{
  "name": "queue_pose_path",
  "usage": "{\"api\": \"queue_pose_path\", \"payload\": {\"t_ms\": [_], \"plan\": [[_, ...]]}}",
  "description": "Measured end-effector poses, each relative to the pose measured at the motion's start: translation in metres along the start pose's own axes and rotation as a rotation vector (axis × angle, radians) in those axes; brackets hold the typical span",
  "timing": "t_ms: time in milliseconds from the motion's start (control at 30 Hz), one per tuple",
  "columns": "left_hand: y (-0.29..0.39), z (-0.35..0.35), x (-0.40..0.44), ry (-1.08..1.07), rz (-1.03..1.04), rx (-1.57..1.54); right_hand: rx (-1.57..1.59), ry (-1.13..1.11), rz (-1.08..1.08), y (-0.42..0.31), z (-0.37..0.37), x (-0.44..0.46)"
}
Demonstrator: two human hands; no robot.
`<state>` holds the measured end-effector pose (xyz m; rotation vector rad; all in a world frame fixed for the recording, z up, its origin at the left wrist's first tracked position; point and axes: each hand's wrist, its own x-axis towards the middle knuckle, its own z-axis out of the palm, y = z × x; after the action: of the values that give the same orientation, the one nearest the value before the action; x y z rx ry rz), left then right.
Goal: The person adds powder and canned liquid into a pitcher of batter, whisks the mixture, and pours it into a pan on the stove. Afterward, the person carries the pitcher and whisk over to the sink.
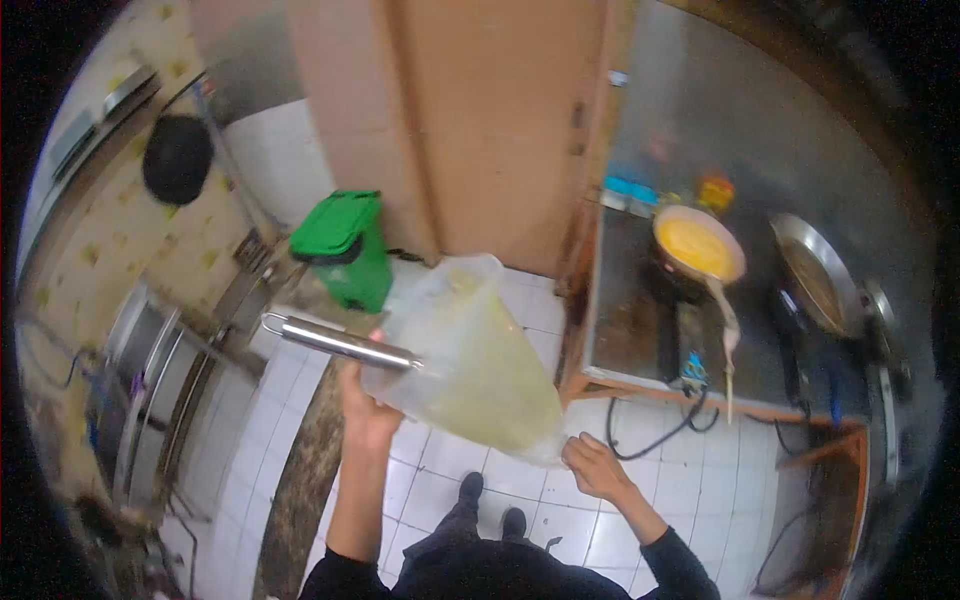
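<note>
In front of my body hangs a translucent plastic bag [485, 375] with pale yellowish contents, tilted so one end points down to the right. My left hand [372, 405] grips its upper left side from below. A utensil with a shiny metal handle [350, 340] and a hanging loop juts out to the left there; its working end is hidden by the bag. Down at the lower right end, my right hand [597, 467] pinches the bag's corner between closed fingers.
To the right stands a counter [630, 345] with a pan of yellow liquid [695, 245], a metal frying pan [815, 275] and a blue-marked hose or cable end [692, 370]. A green lidded bin [345, 245] stands near the brown door [505, 130]. Metal equipment [140, 390] lies to the left.
</note>
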<state>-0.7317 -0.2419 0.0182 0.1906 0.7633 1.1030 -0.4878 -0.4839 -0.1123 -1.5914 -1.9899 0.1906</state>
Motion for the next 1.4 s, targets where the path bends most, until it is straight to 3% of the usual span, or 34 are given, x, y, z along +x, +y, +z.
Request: {"api": "queue_pose_path", "payload": {"t_ms": [67, 100, 167, 200, 267, 333, 433, 500, 533, 567, 633, 700, 767, 800, 867, 900, 933, 1000, 1067, 1100, 1133, 1200, 1233, 1367, 1400], "plan": [[0.055, -0.048, 0.019, -0.16, 0.085, 0.095, 0.084, 0.003, -0.06, 0.011, 0.039, 0.025], [0.074, -0.058, 0.014, -0.125, 0.13, 0.073, 0.095, -0.028, -0.016, 0.011, 0.057, 0.043], [0.11, -0.076, 0.005, 0.055, 0.432, 0.158, 0.194, -0.075, 0.046, 0.027, 0.111, 0.076], [0.125, -0.091, 0.009, 0.087, 0.468, 0.137, 0.207, -0.102, 0.004, 0.03, 0.128, 0.097], [0.165, -0.142, 0.031, 0.262, 0.657, 0.16, 0.335, -0.39, 0.329, 0.033, 0.167, 0.145], [0.206, -0.205, 0.052, 0.381, 0.8, 0.151, 0.36, -0.44, 0.313, 0.06, 0.227, 0.185], [0.249, -0.279, 0.075, 0.563, 0.926, 0.161, 0.096, -0.679, 0.209, 0.097, 0.307, 0.254], [0.282, -0.336, 0.099, 0.605, 0.947, 0.157, -0.066, -0.602, 0.196, 0.123, 0.373, 0.289], [0.292, -0.353, 0.106, 0.755, 0.927, 0.225, -0.034, -0.625, 0.34, 0.142, 0.399, 0.305], [0.31, -0.366, 0.117, 0.883, 0.915, 0.29, -0.238, -0.734, 0.348, 0.15, 0.414, 0.324], [0.33, -0.399, 0.139, 0.859, 0.935, 0.234, -0.428, -0.8, 0.25, 0.219, 0.462, 0.32], [0.362, -0.405, 0.172, 0.839, 0.957, 0.184, -0.667, -0.684, 0.375, 0.218, 0.46, 0.33], [0.391, -0.39, 0.197, 0.907, 0.925, 0.153, -0.217, -0.661, 0.571, 0.259, 0.461, 0.315], [0.42, -0.399, 0.226, 0.928, 0.879, 0.175, -0.554, -0.787, 0.48, 0.276, 0.475, 0.308], [0.444, -0.417, 0.269, 0.896, 0.854, 0.126, -0.125, -0.781, 0.868, 0.316, 0.482, 0.288], [0.451, -0.41, 0.284, 0.901, 0.838, 0.129, -0.131, -0.79, 0.88, 0.327, 0.489, 0.269], [0.464, -0.396, 0.301, 0.888, 0.829, 0.169, -0.134, -0.807, 0.824, 0.307, 0.483, 0.279], [0.491, -0.38, 0.344, 0.882, 0.805, 0.221, -0.228, -0.842, 0.389, 0.255, 0.472, 0.331], [0.507, -0.37, 0.394, 0.845, 0.895, 0.278, -0.189, -0.733, 0.156, 0.24, 0.485, 0.381], [0.521, -0.378, 0.415, 0.911, 0.758, 0.403, 0.206, -0.466, 0.569, 0.267, 0.533, 0.371], [0.526, -0.381, 0.438, 0.913, 0.753, 0.421, 0.218, -0.47, 0.582, 0.302, 0.56, 0.367], [0.543, -0.382, 0.496, 0.969, 0.742, 0.394, -0.228, -0.927, 0.38, 0.302, 0.589, 0.498], [0.552, -0.377, 0.523, 0.93, 0.766, 0.39, -0.263, -1.146, 0.212, 0.316, 0.608, 0.568], [0.578, -0.362, 0.592, 0.9, 0.829, 0.237, -0.366, -1.117, -0.063, 0.394, 0.759, 0.723], [0.587, -0.339, 0.605, 0.943, 0.82, 0.148, -0.114, -1.021, 0.087, 0.363, 0.713, 0.797]]}}
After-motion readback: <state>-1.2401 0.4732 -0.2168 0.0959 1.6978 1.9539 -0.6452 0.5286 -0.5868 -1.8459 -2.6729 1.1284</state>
